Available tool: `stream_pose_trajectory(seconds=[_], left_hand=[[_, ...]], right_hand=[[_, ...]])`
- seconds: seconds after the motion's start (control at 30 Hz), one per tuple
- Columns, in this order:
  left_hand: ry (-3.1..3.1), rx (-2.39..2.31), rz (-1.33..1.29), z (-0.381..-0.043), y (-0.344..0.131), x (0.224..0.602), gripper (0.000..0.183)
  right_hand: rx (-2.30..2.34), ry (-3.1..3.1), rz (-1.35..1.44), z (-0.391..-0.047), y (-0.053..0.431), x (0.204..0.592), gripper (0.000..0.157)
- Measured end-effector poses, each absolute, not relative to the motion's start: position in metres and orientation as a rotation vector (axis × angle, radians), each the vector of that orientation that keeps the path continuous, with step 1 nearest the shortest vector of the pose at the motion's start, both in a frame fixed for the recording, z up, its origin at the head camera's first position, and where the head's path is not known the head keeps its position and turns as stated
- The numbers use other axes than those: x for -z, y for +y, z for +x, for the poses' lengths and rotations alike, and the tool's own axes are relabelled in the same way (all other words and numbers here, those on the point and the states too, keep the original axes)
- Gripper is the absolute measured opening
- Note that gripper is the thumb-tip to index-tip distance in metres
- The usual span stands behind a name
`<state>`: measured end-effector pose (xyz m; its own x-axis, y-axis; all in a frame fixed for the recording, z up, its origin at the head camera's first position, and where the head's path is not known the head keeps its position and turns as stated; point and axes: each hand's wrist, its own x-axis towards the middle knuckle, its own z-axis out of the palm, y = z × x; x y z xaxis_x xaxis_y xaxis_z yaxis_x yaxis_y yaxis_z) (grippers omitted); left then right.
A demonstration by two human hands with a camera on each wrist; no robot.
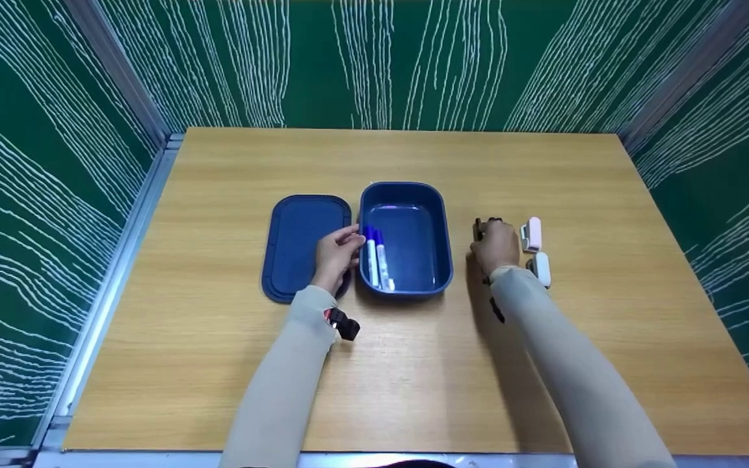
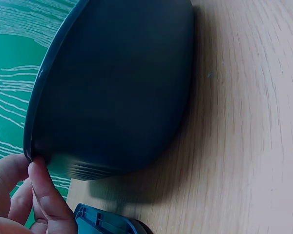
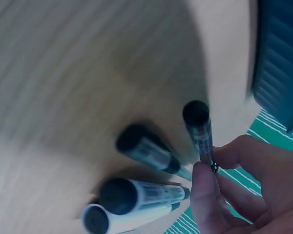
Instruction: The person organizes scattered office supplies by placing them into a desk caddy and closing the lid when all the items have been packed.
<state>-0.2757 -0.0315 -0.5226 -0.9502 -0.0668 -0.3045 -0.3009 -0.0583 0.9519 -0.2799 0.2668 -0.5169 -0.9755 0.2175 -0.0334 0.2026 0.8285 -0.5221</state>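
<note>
The left hand (image 1: 335, 257) is pinching the rim of a deep-blue, round-cornered box (image 1: 413, 250) sitting on the counter (image 1: 413, 383); to its right, the right hand (image 1: 498, 247) is pinching a slim, black-ended pen (image 3: 200, 130).

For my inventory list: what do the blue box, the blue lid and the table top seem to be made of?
Blue box: probably hard plastic, smooth and glossy; its floor shows bright reflections.
Blue lid: likely plastic too, more matt, with a moulded-looking line along its edge.
Table top: wood or wood-look laminate, softly shiny; the grain shows, but cannot settle which.
</note>
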Motion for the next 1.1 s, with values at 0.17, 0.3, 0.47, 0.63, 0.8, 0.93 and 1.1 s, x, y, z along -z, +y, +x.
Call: stream_pose_trajectory(seconds=[0.17, 0.3, 0.47, 0.63, 0.8, 0.93, 1.1], left_hand=[[2.039, -2.127, -0.408, -0.276, -0.032, 0.523, 0.036], [2.044, -2.135, -0.416, -0.275, -0.031, 0.523, 0.035], [2.039, -2.164, -0.408, -0.275, -0.030, 0.523, 0.035], [2.050, -2.145, -0.415, -0.275, -0.031, 0.523, 0.035], [2.044, -2.148, -0.415, -0.275, -0.031, 0.522, 0.035], [2.035, -2.155, -0.411, -0.276, -0.031, 0.523, 0.035], [2.040, -2.151, -0.414, -0.275, -0.031, 0.522, 0.035]], right_hand=[[-1.011, -2.936, -0.390, -0.282, 0.268, 0.508, 0.028], [-1.112, -2.846, -0.403, -0.282, 0.267, 0.501, 0.030], [-1.314, -2.721, -0.524, -0.280, 0.265, 0.493, 0.034], [-1.803, -2.538, -0.656, -0.278, 0.263, 0.483, 0.039], [-2.067, -2.404, -0.764, -0.279, 0.265, 0.475, 0.044], [-2.094, -2.408, -0.799, -0.279, 0.268, 0.473, 0.045], [-2.125, -2.374, -0.791, -0.279, 0.269, 0.471, 0.044]])
